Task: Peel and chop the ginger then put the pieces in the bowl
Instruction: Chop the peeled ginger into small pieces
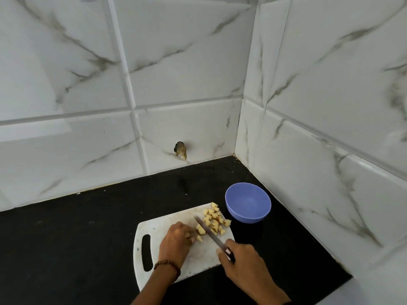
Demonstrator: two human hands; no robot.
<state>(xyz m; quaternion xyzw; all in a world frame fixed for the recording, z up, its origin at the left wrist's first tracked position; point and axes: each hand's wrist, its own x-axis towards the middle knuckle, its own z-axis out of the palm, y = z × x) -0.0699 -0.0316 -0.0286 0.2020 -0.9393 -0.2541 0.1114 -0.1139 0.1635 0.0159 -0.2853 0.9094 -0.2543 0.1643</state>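
A white cutting board [154,225] lies on the black counter. Several pale yellow ginger pieces [214,219] are heaped on its far right corner. My right hand [240,260] grips the handle of a knife [209,232], whose blade points up-left and lies against the pile. On the board just left of the blade, my left hand [176,241] has its fingers curled over a small ginger piece [199,238]. An empty blue bowl [248,202] stands just off the board's far right corner.
The black counter [88,238] ends at marble-tiled walls behind and on the right, meeting in a corner behind the bowl. A small dark hole [180,150] shows low in the back wall. The board's handle slot [146,252] faces left.
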